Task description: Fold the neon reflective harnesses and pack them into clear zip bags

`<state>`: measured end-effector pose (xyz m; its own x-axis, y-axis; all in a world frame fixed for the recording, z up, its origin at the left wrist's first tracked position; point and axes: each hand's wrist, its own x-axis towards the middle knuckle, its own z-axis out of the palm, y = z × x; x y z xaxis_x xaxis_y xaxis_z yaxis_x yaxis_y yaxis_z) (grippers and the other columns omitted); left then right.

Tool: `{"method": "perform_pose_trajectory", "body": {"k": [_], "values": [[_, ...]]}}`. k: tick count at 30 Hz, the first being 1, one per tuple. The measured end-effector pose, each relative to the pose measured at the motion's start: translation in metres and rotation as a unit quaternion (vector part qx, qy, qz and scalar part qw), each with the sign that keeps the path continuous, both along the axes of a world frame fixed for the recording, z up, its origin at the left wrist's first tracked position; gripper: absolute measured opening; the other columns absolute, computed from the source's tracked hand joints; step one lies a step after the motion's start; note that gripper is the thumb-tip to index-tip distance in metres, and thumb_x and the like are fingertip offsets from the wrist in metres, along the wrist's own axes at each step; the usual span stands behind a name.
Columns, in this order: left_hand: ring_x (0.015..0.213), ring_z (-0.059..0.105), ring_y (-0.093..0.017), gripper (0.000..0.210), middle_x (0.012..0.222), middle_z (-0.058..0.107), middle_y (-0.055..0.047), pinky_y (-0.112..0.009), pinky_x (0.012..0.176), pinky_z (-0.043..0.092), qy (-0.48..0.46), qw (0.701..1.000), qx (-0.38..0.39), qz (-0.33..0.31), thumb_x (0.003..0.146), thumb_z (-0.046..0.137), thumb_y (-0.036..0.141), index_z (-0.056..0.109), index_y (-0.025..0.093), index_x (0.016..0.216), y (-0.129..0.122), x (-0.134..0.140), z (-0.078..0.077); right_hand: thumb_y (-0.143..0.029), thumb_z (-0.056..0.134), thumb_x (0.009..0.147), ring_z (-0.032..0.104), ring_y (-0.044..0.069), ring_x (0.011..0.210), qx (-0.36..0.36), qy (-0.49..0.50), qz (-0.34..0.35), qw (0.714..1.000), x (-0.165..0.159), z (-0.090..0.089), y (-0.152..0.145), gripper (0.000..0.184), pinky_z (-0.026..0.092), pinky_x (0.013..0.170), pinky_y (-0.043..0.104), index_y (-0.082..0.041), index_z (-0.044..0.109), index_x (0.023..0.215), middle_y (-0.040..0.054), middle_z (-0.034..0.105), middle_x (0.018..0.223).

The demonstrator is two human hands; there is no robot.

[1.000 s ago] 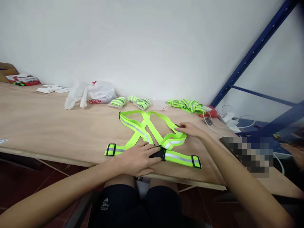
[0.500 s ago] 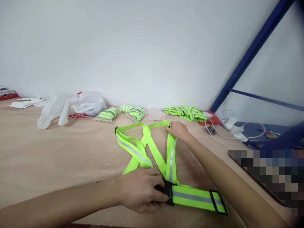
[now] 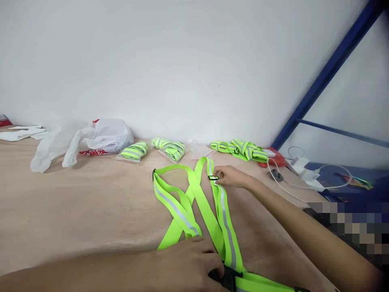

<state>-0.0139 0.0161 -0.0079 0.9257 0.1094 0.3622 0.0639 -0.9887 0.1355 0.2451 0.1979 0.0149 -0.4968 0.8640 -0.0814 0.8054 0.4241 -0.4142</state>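
Observation:
A neon-yellow reflective vest [image 3: 203, 198] made of elastic straps with silver stripes lies spread on the table, its shoulder straps crossing. My left hand [image 3: 194, 263], low in the picture, is closed on the black buckle [image 3: 227, 278] of its waist belt; part of that hand and belt is cut off by the bottom edge. With fingertips pinched, my right hand [image 3: 232, 177] holds the right shoulder strap at its black slider [image 3: 213, 177]. Another black slider [image 3: 154, 174] sits at the top of the left strap loop.
Bagged reflective straps [image 3: 133, 151] and more bagged straps [image 3: 172, 149] lie along the wall, beside a white plastic bag [image 3: 107, 136]. A loose strap bundle [image 3: 240, 149], a red bag [image 3: 275, 158] and white cables [image 3: 285, 184] are at right, near a blue metal frame [image 3: 322, 81].
My right hand has shifted from the strap's top corner to its slider, and the strap's silver stripe now faces up there. The vest and my left hand appear lower in view.

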Motion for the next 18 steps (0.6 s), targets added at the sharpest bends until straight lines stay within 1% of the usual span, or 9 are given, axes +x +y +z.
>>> {"method": "perform_pose_trajectory", "body": {"k": [2, 5, 6, 8, 10, 13, 16, 18], "values": [[0.096, 0.059, -0.017, 0.024, 0.106, 0.068, 0.001, -0.031, 0.073, 0.047, 0.002, 1.0, -0.005, -0.001, 0.094, 0.065, 0.032, 0.072, 0.027, 0.117, -0.001, 0.0, 0.0, -0.029, 0.064, 0.073, 0.059, 0.019, 0.078, 0.013, -0.009, 0.018, 1.0, -0.005, 0.0, 0.001, 0.022, 0.04, 0.067, 0.026, -0.019, 0.065, 0.092, 0.0034, 0.067, 0.087], [0.097, 0.06, -0.017, 0.025, 0.108, 0.068, 0.0, -0.03, 0.073, 0.048, 0.005, 1.0, -0.012, -0.004, 0.094, 0.066, 0.033, 0.072, 0.027, 0.117, -0.002, -0.001, 0.001, -0.026, 0.06, 0.073, 0.051, 0.015, 0.067, 0.021, -0.052, 0.064, 0.996, -0.012, 0.003, 0.004, 0.007, 0.032, 0.062, 0.026, -0.02, 0.062, 0.076, -0.001, 0.059, 0.072], [0.097, 0.06, -0.017, 0.025, 0.108, 0.068, 0.0, -0.03, 0.074, 0.048, 0.007, 1.0, -0.013, -0.006, 0.094, 0.066, 0.033, 0.072, 0.026, 0.117, -0.003, -0.001, 0.001, -0.027, 0.06, 0.073, 0.047, 0.014, 0.064, 0.014, -0.064, 0.076, 0.995, -0.013, 0.005, 0.005, 0.007, 0.029, 0.06, 0.026, -0.02, 0.06, 0.071, -0.0025, 0.054, 0.068], [0.098, 0.06, -0.017, 0.024, 0.108, 0.068, 0.0, -0.029, 0.075, 0.049, 0.009, 1.0, -0.017, -0.011, 0.094, 0.066, 0.032, 0.073, 0.026, 0.116, -0.003, -0.001, 0.001, -0.03, 0.061, 0.073, 0.04, 0.013, 0.06, -0.009, -0.075, 0.083, 0.994, -0.015, 0.008, 0.008, 0.015, 0.025, 0.057, 0.027, -0.02, 0.054, 0.065, -0.0043, 0.046, 0.063], [0.099, 0.06, -0.017, 0.023, 0.107, 0.069, 0.0, -0.028, 0.077, 0.049, 0.009, 1.0, -0.017, -0.014, 0.094, 0.066, 0.032, 0.073, 0.025, 0.115, -0.004, -0.002, 0.0, -0.031, 0.062, 0.072, 0.036, 0.012, 0.058, -0.021, -0.083, 0.078, 0.993, -0.016, 0.011, 0.01, 0.019, 0.023, 0.056, 0.027, -0.02, 0.049, 0.063, -0.005, 0.041, 0.062], [0.097, 0.061, -0.016, 0.023, 0.108, 0.069, 0.001, -0.028, 0.077, 0.05, 0.005, 1.0, -0.013, -0.012, 0.093, 0.068, 0.032, 0.073, 0.026, 0.114, -0.005, -0.002, 0.0, -0.026, 0.058, 0.071, 0.035, 0.012, 0.057, 0.015, -0.097, 0.077, 0.992, -0.019, 0.018, 0.011, 0.015, 0.021, 0.057, 0.028, -0.02, 0.046, 0.063, -0.0049, 0.041, 0.061], [0.096, 0.06, -0.017, 0.023, 0.106, 0.069, 0.0, -0.028, 0.078, 0.05, 0.0, 1.0, -0.011, -0.013, 0.093, 0.068, 0.031, 0.073, 0.026, 0.114, -0.007, -0.001, 0.0, -0.025, 0.056, 0.073, 0.035, 0.012, 0.057, 0.07, -0.095, 0.082, 0.99, -0.023, 0.033, 0.011, 0.014, 0.021, 0.057, 0.029, -0.02, 0.046, 0.065, -0.0044, 0.042, 0.061], [0.095, 0.06, -0.017, 0.022, 0.104, 0.069, -0.001, -0.027, 0.079, 0.05, -0.007, 1.0, -0.014, -0.012, 0.095, 0.065, 0.031, 0.074, 0.025, 0.114, -0.008, -0.001, -0.002, -0.026, 0.056, 0.074, 0.034, 0.011, 0.057, 0.084, -0.09, 0.087, 0.989, -0.027, 0.044, 0.012, 0.015, 0.02, 0.056, 0.029, -0.02, 0.046, 0.065, -0.0043, 0.041, 0.061]]}}
